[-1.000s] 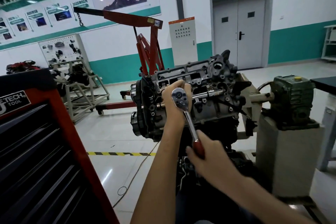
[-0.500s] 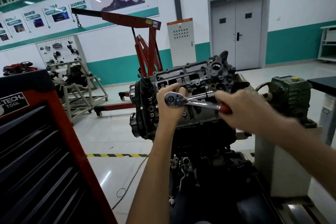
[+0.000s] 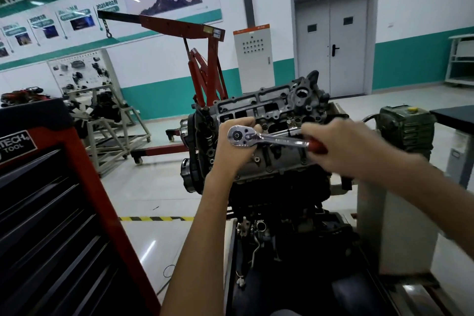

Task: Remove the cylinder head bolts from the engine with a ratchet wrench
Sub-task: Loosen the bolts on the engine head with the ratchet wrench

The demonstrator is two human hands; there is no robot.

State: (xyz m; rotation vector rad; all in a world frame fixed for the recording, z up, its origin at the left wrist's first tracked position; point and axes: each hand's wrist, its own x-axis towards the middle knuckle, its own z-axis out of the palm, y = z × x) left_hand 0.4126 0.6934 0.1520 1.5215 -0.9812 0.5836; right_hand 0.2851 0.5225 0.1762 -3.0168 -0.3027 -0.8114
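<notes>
The engine (image 3: 272,115) sits on a stand in the middle of the view, its grey cylinder head facing me. A chrome ratchet wrench (image 3: 266,138) with a red handle lies across the head, its round head to the left and its handle pointing right. My left hand (image 3: 234,151) is curled behind the wrench's head, gripping the extension there. My right hand (image 3: 343,146) grips the red handle. The bolt under the wrench is hidden by my left hand.
A red and black tool cabinet (image 3: 51,213) fills the lower left. A red engine hoist (image 3: 202,64) stands behind the engine. A green gearbox (image 3: 405,131) sits on a grey pedestal (image 3: 395,226) to the right. A second engine stand (image 3: 102,120) is at the left rear.
The wrench handle swung from pointing down toward me up to pointing right, my right hand going with it. Over the last half second it hardly moved. My left hand stayed at the wrench's head.
</notes>
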